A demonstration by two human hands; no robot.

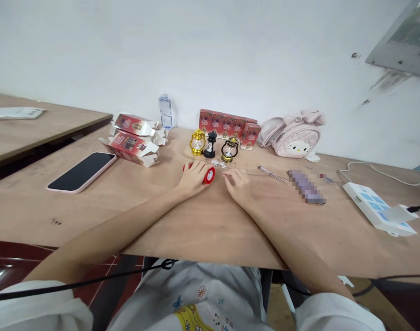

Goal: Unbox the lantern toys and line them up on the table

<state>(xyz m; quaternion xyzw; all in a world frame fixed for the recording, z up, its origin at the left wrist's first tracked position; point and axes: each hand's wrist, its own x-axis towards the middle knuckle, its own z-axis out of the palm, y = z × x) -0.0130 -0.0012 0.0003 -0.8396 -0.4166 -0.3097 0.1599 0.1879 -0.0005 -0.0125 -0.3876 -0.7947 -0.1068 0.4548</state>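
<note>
My left hand (193, 178) is wrapped over a small red lantern (209, 175) lying on its side. Its round base, pale in the middle, faces right, and my fingers hide most of its body. To the right, my right hand (239, 185) rests on the table, fingers loosely bent and apart, with nothing visible in it. Just beyond both hands stand a gold lantern (197, 143), a black lantern (210, 146) and a dark bronze-gold lantern (229, 150), all upright. Small whitish bits (218, 163) lie scattered in front of them.
Red boxes (227, 125) line the wall; opened boxes (132, 142) lie left near a water bottle (165, 111). A phone (83, 172) is at left. On the right are a pink bag (297, 138), a pen (271, 174), a blurred item (305, 186) and a power strip (373, 207).
</note>
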